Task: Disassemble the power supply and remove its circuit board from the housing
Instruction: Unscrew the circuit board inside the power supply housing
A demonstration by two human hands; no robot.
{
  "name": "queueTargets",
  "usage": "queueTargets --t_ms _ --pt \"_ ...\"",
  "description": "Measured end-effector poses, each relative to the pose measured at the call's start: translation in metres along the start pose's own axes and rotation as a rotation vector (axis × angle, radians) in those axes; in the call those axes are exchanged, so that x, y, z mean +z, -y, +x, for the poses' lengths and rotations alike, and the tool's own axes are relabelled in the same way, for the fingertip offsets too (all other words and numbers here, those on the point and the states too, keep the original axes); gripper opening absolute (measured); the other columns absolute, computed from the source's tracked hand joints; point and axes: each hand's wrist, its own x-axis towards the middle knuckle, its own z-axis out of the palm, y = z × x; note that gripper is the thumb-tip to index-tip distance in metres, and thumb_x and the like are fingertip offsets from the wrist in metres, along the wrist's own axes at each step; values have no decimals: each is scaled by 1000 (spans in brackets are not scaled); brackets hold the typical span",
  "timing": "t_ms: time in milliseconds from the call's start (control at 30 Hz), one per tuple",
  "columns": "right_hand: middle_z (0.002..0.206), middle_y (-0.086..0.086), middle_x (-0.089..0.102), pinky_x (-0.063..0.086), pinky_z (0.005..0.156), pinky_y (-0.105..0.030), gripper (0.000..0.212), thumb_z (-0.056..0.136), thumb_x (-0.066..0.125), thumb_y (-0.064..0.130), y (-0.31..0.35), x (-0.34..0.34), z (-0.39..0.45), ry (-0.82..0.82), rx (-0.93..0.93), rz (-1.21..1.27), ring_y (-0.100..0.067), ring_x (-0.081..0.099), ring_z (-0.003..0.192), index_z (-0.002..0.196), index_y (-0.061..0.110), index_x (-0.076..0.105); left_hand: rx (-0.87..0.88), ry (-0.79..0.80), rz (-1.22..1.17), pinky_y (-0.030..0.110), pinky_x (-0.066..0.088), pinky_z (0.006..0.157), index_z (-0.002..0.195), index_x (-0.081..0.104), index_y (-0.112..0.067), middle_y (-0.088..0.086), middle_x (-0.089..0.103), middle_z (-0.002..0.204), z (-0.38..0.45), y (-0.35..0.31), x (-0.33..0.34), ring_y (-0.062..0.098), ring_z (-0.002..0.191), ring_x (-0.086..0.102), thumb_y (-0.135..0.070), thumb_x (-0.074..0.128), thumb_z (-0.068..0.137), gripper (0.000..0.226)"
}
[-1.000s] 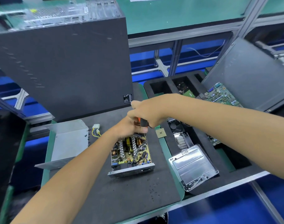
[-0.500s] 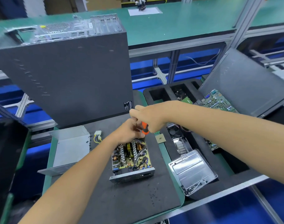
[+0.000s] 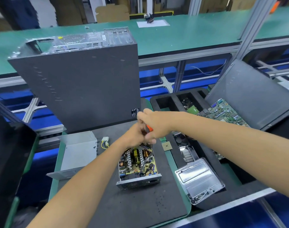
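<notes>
The open power supply housing [image 3: 138, 182] lies on the dark foam mat [image 3: 137, 208], with its yellow circuit board [image 3: 137, 162] exposed inside. My right hand [image 3: 154, 123] is closed around an orange-and-black screwdriver handle [image 3: 149, 128] above the far end of the board. My left hand [image 3: 137, 137] sits just below it, fingers blurred at the tool's shaft and the wires at the board's far edge. The tool tip is hidden. The removed grey metal cover [image 3: 76, 154] rests to the left.
A tall dark computer case [image 3: 81, 83] stands behind the mat. A white connector with yellow wires [image 3: 105, 140] and a small chip [image 3: 166, 145] lie nearby. Right: a black foam tray [image 3: 178, 99] with parts, a motherboard [image 3: 222, 112], a shiny screw tray [image 3: 198, 180].
Both hands stay together over the far end of the board; the left fingers shift around the tool. The view has tilted up, showing more of the far bench.
</notes>
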Motion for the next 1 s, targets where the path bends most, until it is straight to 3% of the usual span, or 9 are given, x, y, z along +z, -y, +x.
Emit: queueTargets --t_ms 133,300,400,467,533,600,700,867,1000 --pt "77 -5 41 35 61 -34 44 101 29 51 9 8 2 -206 218 -128 -27 45 69 92 11 44 -6 -100 -58 22 51 66 85 68 -11 -5 71 76 -2 -1 3 8 71 63 -10 84 68 23" --pt "90 -4 43 43 63 -40 11 97 46 22 7 1 4 46 20 -37 -27 53 77 98 18 36 -25 8 18 15 45 62 80 62 -14 -11 60 67 -4 3 1 0 62 52 0 74 77 19" --pt "107 -3 36 48 80 -48 34 85 58 7 7 -9 4 183 -53 -1 -29 50 97 106 24 38 -54 1 88 24 48 82 96 61 -8 2 65 94 -4 5 0 8 86 60 -3 72 80 20" --pt "108 -5 36 49 76 -46 35 87 58 17 9 -6 3 147 -10 54 -29 52 93 115 22 38 -58 -28 110 31 51 84 106 59 -3 9 65 101 -4 3 2 12 92 61 -4 74 76 33" --pt "97 -8 41 46 67 -41 30 97 46 34 14 0 0 16 107 -59 -29 52 81 120 15 40 -40 -82 74 31 51 70 95 63 -5 4 67 85 -4 0 5 6 74 59 -4 78 71 29" --pt "92 -9 50 41 61 -36 26 99 43 24 17 2 4 -93 156 -236 -25 47 73 119 8 45 -41 -133 48 32 51 71 85 67 -15 0 69 81 -3 -3 5 10 73 61 -11 84 67 26" --pt "88 -6 47 37 52 -32 41 90 57 10 16 -3 7 45 53 -154 -20 49 65 124 14 34 -45 -60 53 32 53 84 108 55 -26 8 67 106 -2 -4 0 18 98 62 -15 82 70 48" --pt "106 -2 37 52 70 -45 51 77 72 11 5 -9 2 100 -78 -57 -26 53 91 112 18 35 -41 -20 85 31 53 83 110 54 -10 10 67 102 -3 0 -3 13 90 62 -7 72 79 36" --pt "88 -5 39 44 63 -41 31 95 49 26 7 -1 3 -54 104 -95 -30 55 81 118 8 38 29 -162 93 37 56 78 93 66 -24 1 70 92 1 -4 8 17 87 65 -11 80 72 29"
